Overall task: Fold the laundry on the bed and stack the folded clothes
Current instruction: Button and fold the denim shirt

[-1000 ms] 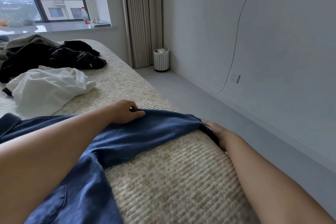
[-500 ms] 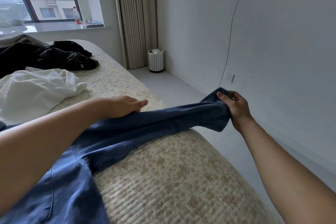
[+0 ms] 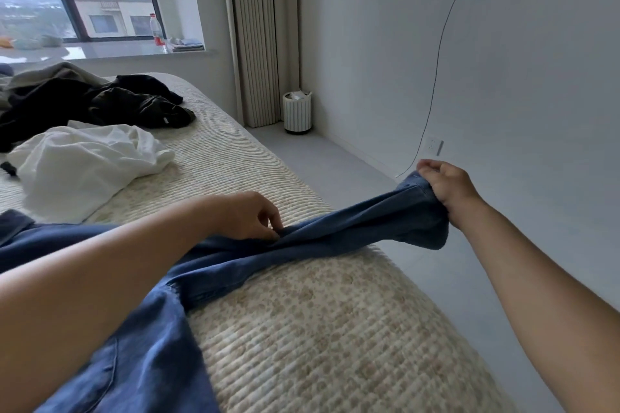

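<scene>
A blue denim shirt [image 3: 141, 329] lies across the near part of the quilted bed [image 3: 318, 329]. Its sleeve [image 3: 352, 228] is stretched out past the bed's right edge. My right hand [image 3: 446, 184] grips the sleeve's cuff in the air over the floor. My left hand [image 3: 248, 216] sits on the sleeve near the shoulder, fingers curled and pinching the cloth. A crumpled white garment [image 3: 84, 164] lies farther back on the bed, with a heap of dark clothes [image 3: 94, 104] behind it.
A white ribbed bin [image 3: 297, 112] stands on the floor by the curtain [image 3: 258, 30]. A cable [image 3: 436, 70] hangs down the right wall from a plug. The windowsill [image 3: 134, 52] holds a bottle and papers. Grey floor runs along the bed's right side.
My right hand lifted the cuff off the bed's edge and pulled the sleeve out to the right. My left hand's fingers went from flat to pinching the sleeve.
</scene>
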